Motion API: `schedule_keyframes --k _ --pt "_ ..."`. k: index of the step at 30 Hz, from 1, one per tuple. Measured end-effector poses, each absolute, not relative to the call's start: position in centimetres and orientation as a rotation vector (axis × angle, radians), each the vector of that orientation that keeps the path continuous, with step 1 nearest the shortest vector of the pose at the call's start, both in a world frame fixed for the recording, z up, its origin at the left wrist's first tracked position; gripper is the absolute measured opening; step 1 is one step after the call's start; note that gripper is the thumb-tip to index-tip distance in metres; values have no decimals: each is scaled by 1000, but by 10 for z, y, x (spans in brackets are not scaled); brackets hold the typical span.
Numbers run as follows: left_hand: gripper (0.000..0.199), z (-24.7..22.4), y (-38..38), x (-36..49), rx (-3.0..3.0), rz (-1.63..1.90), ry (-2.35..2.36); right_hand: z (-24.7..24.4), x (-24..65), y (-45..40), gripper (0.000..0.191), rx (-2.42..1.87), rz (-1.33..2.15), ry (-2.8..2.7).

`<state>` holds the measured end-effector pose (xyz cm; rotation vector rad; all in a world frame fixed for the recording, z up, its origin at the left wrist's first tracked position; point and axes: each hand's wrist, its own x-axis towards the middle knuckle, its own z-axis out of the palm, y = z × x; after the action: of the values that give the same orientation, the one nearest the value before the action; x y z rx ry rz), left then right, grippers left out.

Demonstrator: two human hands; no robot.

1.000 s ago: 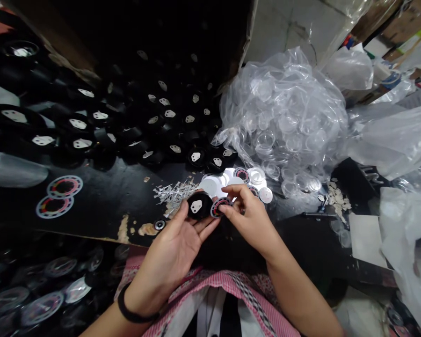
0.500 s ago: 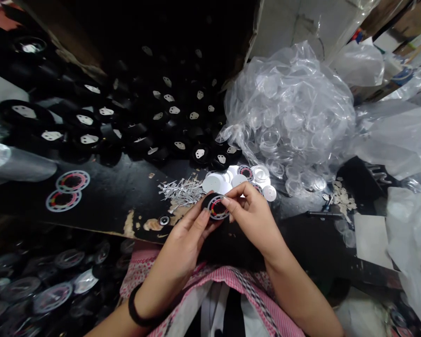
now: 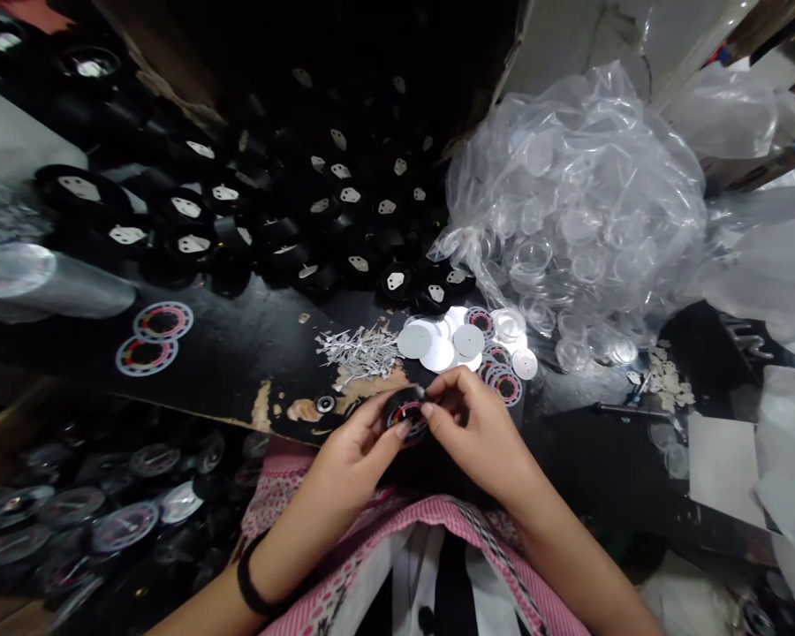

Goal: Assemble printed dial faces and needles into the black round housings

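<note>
Black and round, the cup [image 3: 397, 405] sits up in both hands, right in the middle of the head view, its printed face [image 3: 409, 415] showing red and white marks between the thumbs. Left hand [image 3: 358, 450] has it gripped, fingers around the side and thumb at the lower edge of the face; right hand [image 3: 473, 433] is narrow, thumb and fingertip close together at the upper rim, though whether anything small is pinched there, I cannot tell. Just beyond the hands, a heap of thin white pins [image 3: 359, 352] lies beside overlapping white discs [image 3: 437, 355], with printed rings [image 3: 505, 386] at their near right side. Over on the left, two more rings [image 3: 147, 356] overlap on the dark table [image 3: 231, 358], near a clear plastic roll [image 3: 96, 284]. Behind, black housings [image 3: 397, 281] with pale plates crowd together, and a clear bag [image 3: 576, 194] bulges with round transparent parts. Off right, a dark pen-like tool [image 3: 629, 412] lies near pale flat chips [image 3: 669, 380] and a white card [image 3: 725, 464].
</note>
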<state>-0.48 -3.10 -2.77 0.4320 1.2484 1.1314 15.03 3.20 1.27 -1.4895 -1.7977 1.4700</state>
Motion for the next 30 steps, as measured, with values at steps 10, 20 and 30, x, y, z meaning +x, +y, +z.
schedule_keyframes --k 10,20,30 --pt "20 -22 -24 -28 97 1387 1182 2 96 64 23 -1601 411 -2697" --pt "24 -22 -19 -29 36 1435 1145 0 101 64 20 -1627 539 -2669" --pt "21 -18 -18 -28 69 1573 1205 2 105 64 16 -1605 581 -2601"
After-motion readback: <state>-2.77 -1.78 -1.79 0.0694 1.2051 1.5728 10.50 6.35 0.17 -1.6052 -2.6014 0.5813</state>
